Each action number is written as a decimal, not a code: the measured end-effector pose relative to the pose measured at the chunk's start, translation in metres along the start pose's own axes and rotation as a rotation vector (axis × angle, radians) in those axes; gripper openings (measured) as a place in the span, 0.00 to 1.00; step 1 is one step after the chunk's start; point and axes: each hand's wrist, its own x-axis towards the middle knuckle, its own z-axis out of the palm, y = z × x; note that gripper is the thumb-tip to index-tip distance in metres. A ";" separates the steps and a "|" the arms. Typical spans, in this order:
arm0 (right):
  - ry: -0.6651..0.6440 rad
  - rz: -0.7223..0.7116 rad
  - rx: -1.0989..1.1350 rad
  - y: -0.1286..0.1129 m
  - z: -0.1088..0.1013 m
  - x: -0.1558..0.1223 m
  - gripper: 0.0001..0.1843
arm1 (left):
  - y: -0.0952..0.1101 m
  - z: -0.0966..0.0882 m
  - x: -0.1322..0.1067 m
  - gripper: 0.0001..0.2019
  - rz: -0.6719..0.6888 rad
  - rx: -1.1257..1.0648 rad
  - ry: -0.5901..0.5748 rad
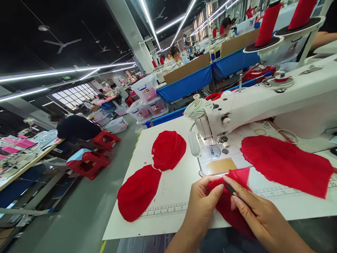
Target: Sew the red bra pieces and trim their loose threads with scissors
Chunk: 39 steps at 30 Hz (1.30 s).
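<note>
A white table (173,188) carries a sewing machine (263,102). Left of the machine, a strip of bare tabletop lies open between its head and two red stacks, the near stack (138,192) and the far stack (168,149). In front of the machine's needle plate, the left hand (201,207) and the right hand (260,218), which holds a thin dark tool (231,189), pinch a folded red piece (238,175) and block that approach, while a wide red piece (285,163) covers the bed under the machine's arm.

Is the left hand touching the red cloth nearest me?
Touching. The head view shows the left hand pinching the red cloth, thumb pressed on its fold; the right hand grips a thin dark tool.
</note>
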 end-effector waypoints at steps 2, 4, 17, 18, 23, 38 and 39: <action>-0.007 -0.015 -0.005 0.001 0.000 -0.001 0.25 | 0.002 0.000 0.000 0.16 0.000 0.006 -0.001; -0.005 -0.034 0.000 0.001 -0.001 -0.001 0.26 | 0.002 0.000 -0.001 0.16 -0.001 0.013 -0.008; 0.055 -0.018 -0.006 -0.012 -0.003 0.003 0.23 | 0.002 -0.004 0.001 0.19 -0.072 -0.117 -0.070; 0.050 -0.007 -0.010 -0.012 -0.004 0.003 0.23 | 0.003 -0.004 0.001 0.19 -0.071 -0.125 -0.072; 0.035 0.034 -0.017 -0.007 -0.004 0.000 0.23 | 0.004 -0.003 -0.001 0.19 -0.055 -0.104 -0.079; -0.015 -0.033 0.015 -0.004 -0.010 -0.002 0.25 | 0.002 -0.005 -0.001 0.18 -0.068 -0.043 -0.076; -0.013 -0.036 0.011 -0.004 -0.010 -0.001 0.26 | 0.002 -0.005 -0.001 0.18 -0.061 -0.030 -0.071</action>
